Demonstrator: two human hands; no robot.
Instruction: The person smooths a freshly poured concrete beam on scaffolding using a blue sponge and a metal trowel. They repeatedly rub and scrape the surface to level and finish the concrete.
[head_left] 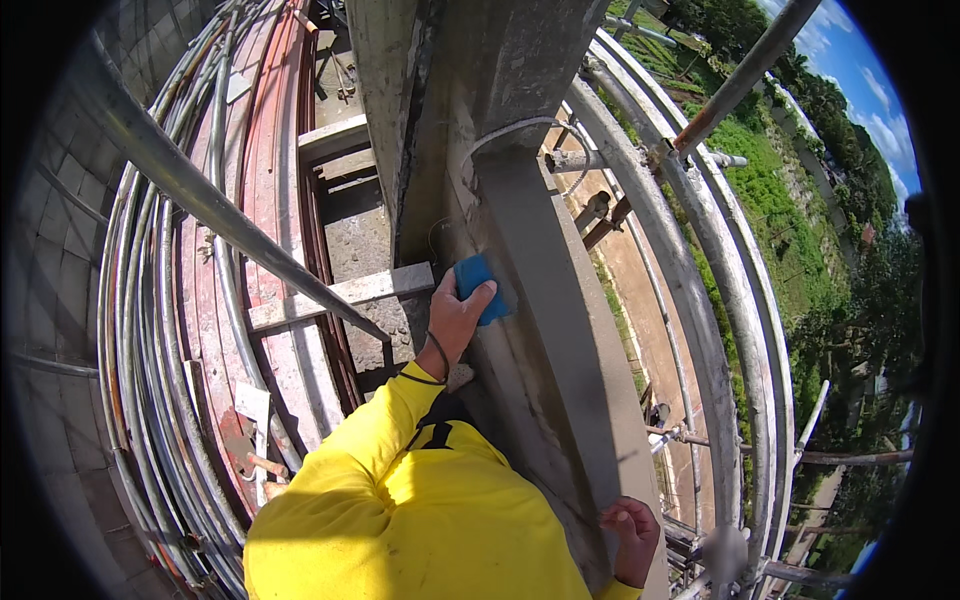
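My left hand (456,325) grips a flat blue rectangular pad (476,283), thumb on its near side and fingers behind it. The pad lies against the inner face of a grey concrete ledge (560,330), close to the foot of a concrete column (480,80). Its exact kind does not show. At the lower right, my right hand (633,540) is over the ledge's top near the outer edge. Its fingers are curled in, and nothing shows in them. Yellow sleeves cover both arms.
Metal pipes (150,350) and reddish planks (205,270) lie at the left, crossed by a slanting pole (220,205). A wooden-handled tool (268,465) rests there. A short beam (340,297) meets the column. Scaffold tubes (690,250) run beyond the ledge, above lower ground.
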